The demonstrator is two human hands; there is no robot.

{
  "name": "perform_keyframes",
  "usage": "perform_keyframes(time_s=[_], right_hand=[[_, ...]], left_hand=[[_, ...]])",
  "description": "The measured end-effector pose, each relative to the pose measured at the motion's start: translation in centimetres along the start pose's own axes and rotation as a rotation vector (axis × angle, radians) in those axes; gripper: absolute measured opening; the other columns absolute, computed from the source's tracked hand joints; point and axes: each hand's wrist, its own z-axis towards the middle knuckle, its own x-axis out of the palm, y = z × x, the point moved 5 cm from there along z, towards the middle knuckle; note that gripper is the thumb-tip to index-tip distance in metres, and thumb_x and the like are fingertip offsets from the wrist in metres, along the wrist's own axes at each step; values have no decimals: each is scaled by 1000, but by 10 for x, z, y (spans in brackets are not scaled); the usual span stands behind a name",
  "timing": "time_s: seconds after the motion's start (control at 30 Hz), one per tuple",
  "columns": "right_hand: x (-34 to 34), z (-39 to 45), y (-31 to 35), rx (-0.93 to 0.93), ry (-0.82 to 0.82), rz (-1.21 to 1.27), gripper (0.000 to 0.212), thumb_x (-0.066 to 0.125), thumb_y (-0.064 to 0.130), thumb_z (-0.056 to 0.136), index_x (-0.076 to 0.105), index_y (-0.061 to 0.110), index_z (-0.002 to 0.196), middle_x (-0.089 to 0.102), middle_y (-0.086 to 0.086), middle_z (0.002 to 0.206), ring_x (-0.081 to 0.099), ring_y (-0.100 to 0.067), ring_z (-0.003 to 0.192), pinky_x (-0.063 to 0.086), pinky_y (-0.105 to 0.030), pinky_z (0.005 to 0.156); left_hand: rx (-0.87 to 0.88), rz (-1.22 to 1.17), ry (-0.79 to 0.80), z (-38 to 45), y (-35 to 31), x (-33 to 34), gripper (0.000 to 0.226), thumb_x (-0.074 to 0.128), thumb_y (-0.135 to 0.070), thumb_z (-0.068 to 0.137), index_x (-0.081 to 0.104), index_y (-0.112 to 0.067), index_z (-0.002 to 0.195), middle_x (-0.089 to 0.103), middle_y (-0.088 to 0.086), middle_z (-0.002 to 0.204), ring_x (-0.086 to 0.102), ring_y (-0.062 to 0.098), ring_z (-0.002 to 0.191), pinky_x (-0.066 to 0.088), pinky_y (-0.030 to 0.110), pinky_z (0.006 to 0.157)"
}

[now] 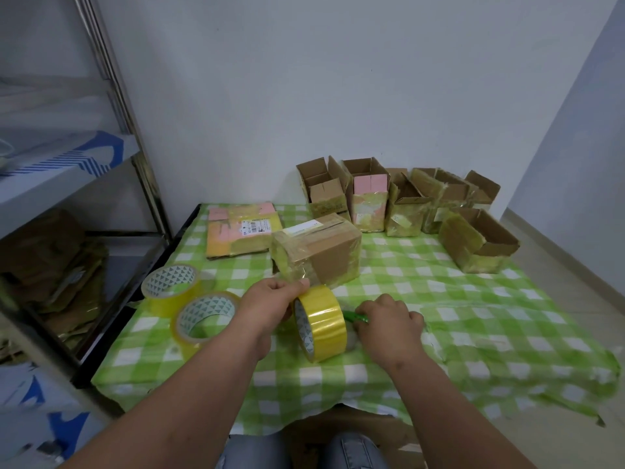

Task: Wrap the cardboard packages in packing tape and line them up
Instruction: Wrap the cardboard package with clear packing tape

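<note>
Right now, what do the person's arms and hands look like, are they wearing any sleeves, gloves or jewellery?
Both forearms are bare up to the frame's edge, with no sleeves in view. The left hand and the right hand wear no gloves, and no rings, watch or bracelet show on either wrist.

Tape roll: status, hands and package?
Left hand grips upright tape roll; right hand holds green cutter. Taped package just beyond. Nothing in between.

A closed cardboard package (316,253), partly wrapped in glossy yellowish tape, lies on its side mid-table. Behind it, open-topped taped boxes (402,201) stand in a row along the wall. A yellow tape roll (321,323) stands on edge in front, apparently joined to the package by a tape strip.
</note>
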Motion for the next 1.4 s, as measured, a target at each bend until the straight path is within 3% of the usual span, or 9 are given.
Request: perform_keyframes(time_s=[0.13, 0.23, 0.37, 0.5, 0.6, 0.83, 0.97, 1.2, 1.4], right_hand=[[-13, 3, 0, 16, -37, 113, 19, 46, 33, 99, 53, 33, 117, 60, 6, 109, 57, -21, 105, 33, -42, 95], [-28, 4, 3, 3, -59, 453, 3, 49, 31, 100, 48, 29, 102, 61, 3, 78, 60, -22, 72, 48, -40, 71], [-49, 6, 22, -107, -30, 709, 15, 54, 21, 97, 54, 35, 92, 60, 3, 83, 58, -18, 68, 50, -37, 61], [-62, 12, 44, -239, 24, 684, 32, 55, 16, 97, 56, 45, 83, 59, 14, 86, 55, -5, 69, 39, -12, 48], [-69, 16, 58, -306, 25, 579, 25, 56, 17, 96, 64, 41, 94, 59, 17, 92, 55, -4, 75, 40, -18, 57], [-72, 21, 75, -389, 23, 315, 24, 57, 18, 95, 70, 27, 113, 62, -1, 118, 57, -21, 107, 48, -34, 91], [-73, 24, 79, -423, 9, 284, 25, 58, 17, 95, 71, 23, 116, 63, -3, 119, 57, -23, 110, 47, -34, 92], [-73, 27, 88, -466, 33, 251, 25, 59, 14, 94, 72, 19, 115, 63, -6, 117, 56, -24, 111, 46, -34, 95], [-69, 31, 94, -502, 52, 189, 25, 58, 12, 94, 73, 19, 113, 63, -6, 118, 56, -24, 111, 46, -31, 92]], left_hand=[[-34, -95, 34, -1, 4, 2, 31, 82, -33, 76, 69, -7, 87, 71, 17, 93, 58, 25, 85, 50, 52, 99], [-29, -140, 29, 0, 6, 4, 26, 81, -31, 78, 67, -9, 83, 68, 11, 87, 56, 25, 84, 49, 50, 98], [-19, -165, -1, -1, 8, 5, 26, 80, -33, 79, 67, -10, 81, 70, 16, 91, 60, 29, 86, 49, 51, 99], [-43, -183, -42, 0, 14, 6, 21, 70, -33, 88, 70, -17, 76, 74, 12, 93, 65, 36, 99, 51, 47, 88], [-45, -182, -41, 2, 15, 6, 17, 68, -28, 88, 71, -18, 75, 74, 7, 85, 65, 28, 88, 46, 35, 70], [-28, -171, -52, 1, 8, 5, 12, 68, -21, 87, 67, -16, 75, 70, 5, 79, 62, 22, 78, 44, 31, 64], [-21, -169, -58, 3, 8, 5, 13, 66, -17, 88, 67, -15, 75, 67, 3, 73, 60, 22, 75, 46, 31, 65], [-45, -169, -58, 6, 6, 4, 11, 67, -19, 88, 70, -15, 79, 71, 7, 84, 63, 22, 78, 46, 31, 63], [-40, -163, -55, 9, 7, 3, 13, 68, -18, 86, 70, -16, 73, 70, 4, 75, 64, 24, 76, 51, 34, 68]])
